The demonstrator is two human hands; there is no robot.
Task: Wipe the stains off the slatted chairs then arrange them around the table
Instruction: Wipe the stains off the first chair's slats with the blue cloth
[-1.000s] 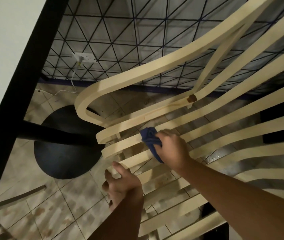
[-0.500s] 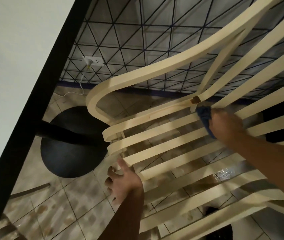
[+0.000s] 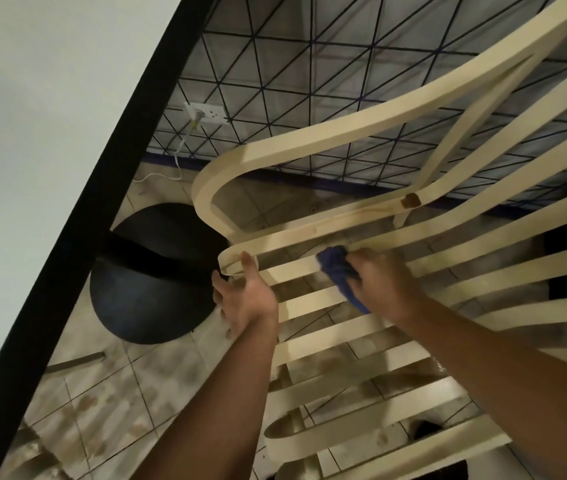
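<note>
The right hand (image 3: 382,282) has slid the blue cloth (image 3: 339,271) back left along a slat of the chair (image 3: 344,128), gripping it tight. The left hand (image 3: 244,299), fingers wide, touches the slat ends.

Open gaps run between the chair (image 3: 309,234) slats, floor showing through. The black table edge (image 3: 81,237) and a round black base (image 3: 150,299) crowd the left, close beside the curved armrest (image 3: 309,138)
</note>
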